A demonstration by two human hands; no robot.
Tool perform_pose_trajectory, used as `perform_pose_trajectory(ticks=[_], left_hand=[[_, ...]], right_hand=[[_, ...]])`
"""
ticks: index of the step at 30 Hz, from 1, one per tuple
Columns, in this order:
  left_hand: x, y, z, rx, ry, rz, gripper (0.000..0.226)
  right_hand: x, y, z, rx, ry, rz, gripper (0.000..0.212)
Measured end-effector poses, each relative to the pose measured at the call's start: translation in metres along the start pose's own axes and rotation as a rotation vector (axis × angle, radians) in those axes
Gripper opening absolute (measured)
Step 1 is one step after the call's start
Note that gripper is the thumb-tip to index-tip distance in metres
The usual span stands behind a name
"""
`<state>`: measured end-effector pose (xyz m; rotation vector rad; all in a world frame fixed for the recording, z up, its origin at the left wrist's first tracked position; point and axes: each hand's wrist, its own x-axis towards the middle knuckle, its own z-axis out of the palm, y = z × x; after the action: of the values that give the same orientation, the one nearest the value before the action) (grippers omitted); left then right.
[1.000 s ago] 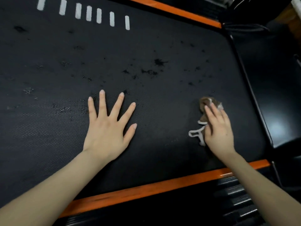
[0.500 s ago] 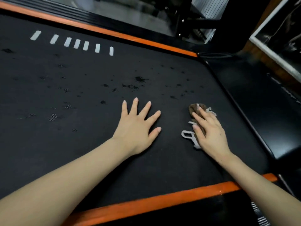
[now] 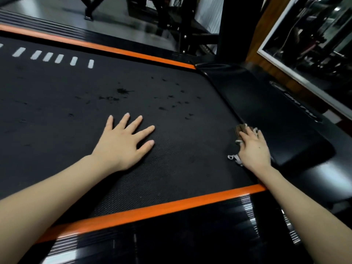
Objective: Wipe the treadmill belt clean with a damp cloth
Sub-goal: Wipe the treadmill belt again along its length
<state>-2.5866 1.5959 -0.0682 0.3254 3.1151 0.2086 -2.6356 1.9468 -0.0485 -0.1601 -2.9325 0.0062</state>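
Now the right hand [image 3: 254,149], fingers straight, presses the cloth [image 3: 240,129] flat at the right edge of the belt [image 3: 57,115], just beside the black cover [image 3: 282,126]; half a second earlier it lay further inward. The left hand [image 3: 122,142] remains flat on the belt, fingers spread, holding nothing. Dark spots [image 3: 122,90] persist beyond.

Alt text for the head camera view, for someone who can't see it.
A right hand presses a crumpled brown-and-white cloth at the right edge of a black treadmill belt; the left hand lies flat and splayed. Dark spots dot the belt.
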Motion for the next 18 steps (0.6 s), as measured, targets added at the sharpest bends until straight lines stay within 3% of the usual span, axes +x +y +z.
perform_pose_trajectory(ticks=[8,12,15,18], left_hand=[[0.013,-0.002,-0.014,-0.033,0.02,-0.012,0.091],[0.045,-0.012,-0.019,0.001,-0.017,-0.07,0.073],[0.067,-0.016,-0.014,0.033,-0.049,-0.094,0.089],[0.075,-0.016,-0.004,0.054,-0.037,-0.102,0.084]], right_hand=[[0.044,-0.029,0.007,0.1,0.0,0.062,0.037],[0.072,-0.039,0.013,0.091,-0.006,0.059,0.037],[0.098,-0.053,0.022,0.114,0.017,0.08,0.035],[0.102,-0.075,0.025,0.126,0.066,-0.025,0.03]])
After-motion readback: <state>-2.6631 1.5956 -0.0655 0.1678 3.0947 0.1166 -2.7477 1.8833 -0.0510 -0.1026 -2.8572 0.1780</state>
